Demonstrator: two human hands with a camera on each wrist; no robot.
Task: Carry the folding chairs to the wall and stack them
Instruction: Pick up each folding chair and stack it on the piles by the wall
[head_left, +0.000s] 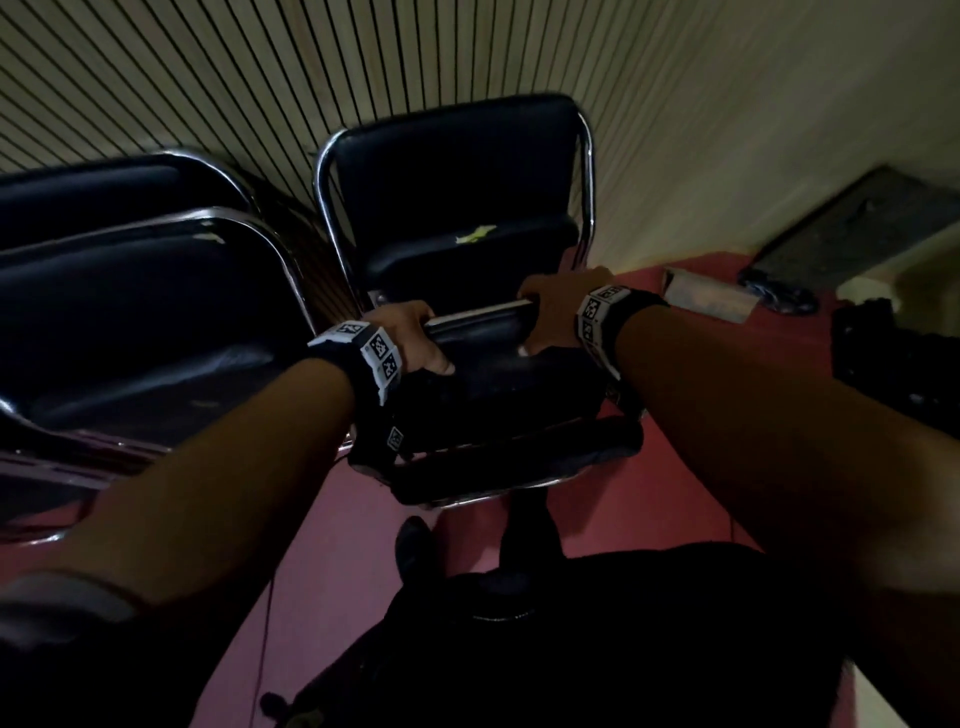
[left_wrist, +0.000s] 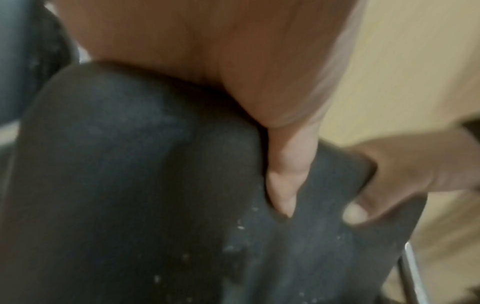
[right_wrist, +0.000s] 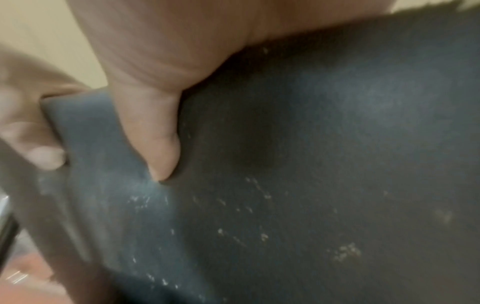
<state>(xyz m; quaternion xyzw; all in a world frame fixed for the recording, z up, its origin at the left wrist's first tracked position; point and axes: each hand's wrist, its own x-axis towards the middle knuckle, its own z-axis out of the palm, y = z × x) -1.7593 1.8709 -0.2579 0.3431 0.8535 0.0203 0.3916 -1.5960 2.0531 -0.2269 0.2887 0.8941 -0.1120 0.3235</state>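
A folded black chair (head_left: 498, 395) with a chrome frame hangs in front of me, held by its top edge. My left hand (head_left: 415, 340) grips the left end of that edge, thumb on the near face of the padding (left_wrist: 155, 185). My right hand (head_left: 553, 312) grips the right end the same way, thumb pressed into the black cushion (right_wrist: 311, 164). Just beyond stands another black folding chair (head_left: 457, 208) leaning against the slatted wall (head_left: 260, 78).
Two more black chairs with chrome frames (head_left: 130, 291) lean at the left. The floor (head_left: 675, 441) is red. A grey slab (head_left: 852, 223) and a paper-like bundle (head_left: 706, 299) lie at the right by the wall. My dark trousers and shoe (head_left: 415, 545) are below.
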